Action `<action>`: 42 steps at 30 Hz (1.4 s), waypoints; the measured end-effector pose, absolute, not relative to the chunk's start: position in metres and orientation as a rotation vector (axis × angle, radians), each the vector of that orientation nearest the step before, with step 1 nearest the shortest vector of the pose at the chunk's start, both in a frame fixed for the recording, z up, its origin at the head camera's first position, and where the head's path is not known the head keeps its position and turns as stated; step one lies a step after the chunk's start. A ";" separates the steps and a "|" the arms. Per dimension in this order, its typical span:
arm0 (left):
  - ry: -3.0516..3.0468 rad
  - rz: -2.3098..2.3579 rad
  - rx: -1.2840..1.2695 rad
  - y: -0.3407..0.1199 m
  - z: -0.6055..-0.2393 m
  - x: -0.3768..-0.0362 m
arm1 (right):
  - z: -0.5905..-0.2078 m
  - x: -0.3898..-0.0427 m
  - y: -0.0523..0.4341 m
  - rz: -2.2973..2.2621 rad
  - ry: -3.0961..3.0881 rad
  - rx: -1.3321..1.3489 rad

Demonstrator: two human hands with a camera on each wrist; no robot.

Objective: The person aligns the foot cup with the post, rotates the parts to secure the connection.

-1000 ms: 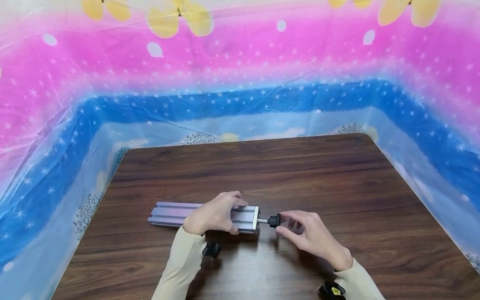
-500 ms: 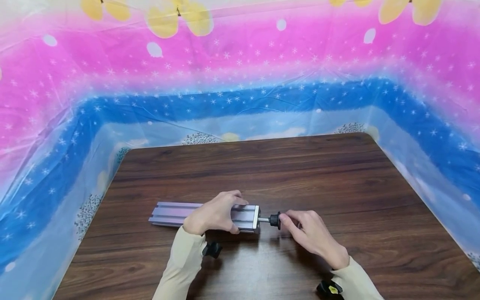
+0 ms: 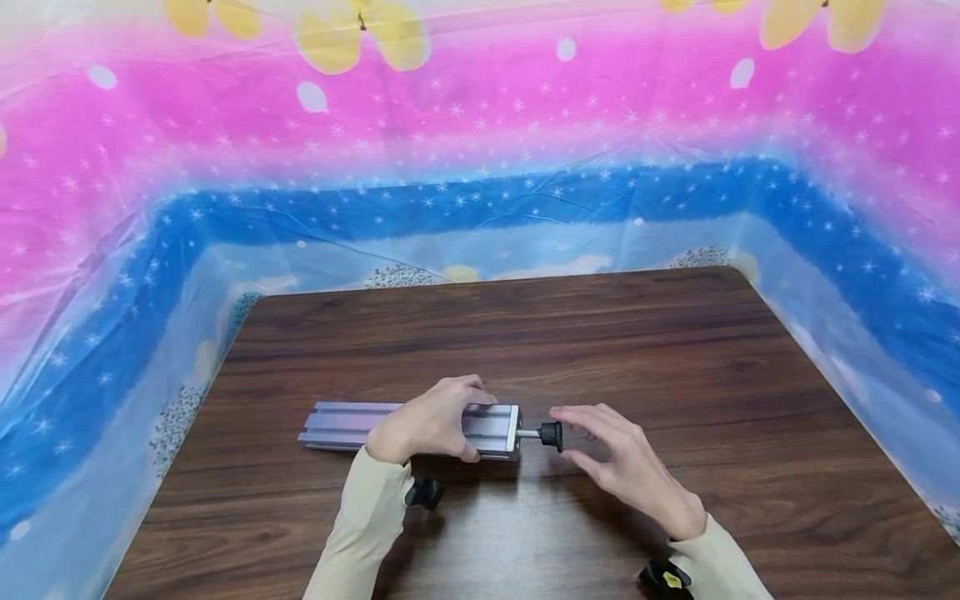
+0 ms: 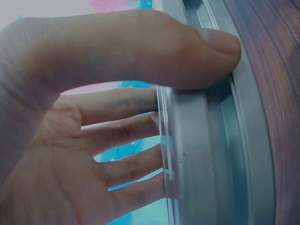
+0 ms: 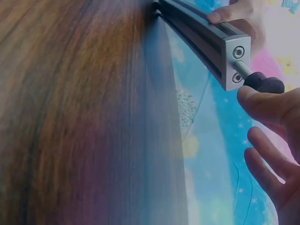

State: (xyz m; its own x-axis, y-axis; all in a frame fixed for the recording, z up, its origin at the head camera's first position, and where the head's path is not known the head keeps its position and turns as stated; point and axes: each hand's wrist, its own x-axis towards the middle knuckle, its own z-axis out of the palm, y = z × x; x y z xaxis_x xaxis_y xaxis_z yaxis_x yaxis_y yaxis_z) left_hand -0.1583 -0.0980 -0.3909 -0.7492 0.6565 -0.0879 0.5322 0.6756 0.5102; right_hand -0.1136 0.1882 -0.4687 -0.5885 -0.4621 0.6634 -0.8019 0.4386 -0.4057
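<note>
A dark brown wood-grain table [image 3: 675, 358] sits inside a glossy pink-and-blue starred plastic backdrop [image 3: 480, 167]. At the table's 7 o'clock lies a ridged silver aluminium extrusion bar [image 3: 341, 425], gripped by the left hand [image 3: 427, 429]. The right hand [image 3: 618, 462], fingers relaxed, touches the black plastic knob [image 3: 552, 435] on the bar's end screw.

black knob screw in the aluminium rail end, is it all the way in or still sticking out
Sticking out: bare silver shank shows between the black knob and the end plate of the silver aluminium rail. The right wrist view shows the same gap.
</note>
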 end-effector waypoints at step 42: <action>2.626 0.680 0.934 -0.098 -0.394 -0.156 | -0.467 -0.107 0.190 1.013 -2.384 0.992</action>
State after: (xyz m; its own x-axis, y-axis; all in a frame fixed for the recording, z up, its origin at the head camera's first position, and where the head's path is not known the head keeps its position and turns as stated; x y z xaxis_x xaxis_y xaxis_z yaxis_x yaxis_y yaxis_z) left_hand -0.1555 -0.0975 -0.3944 -0.7550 0.6488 -0.0951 0.5210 0.6816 0.5137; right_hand -0.1070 0.1900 -0.4669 -0.6860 -0.4627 0.5615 -0.7254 0.4952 -0.4781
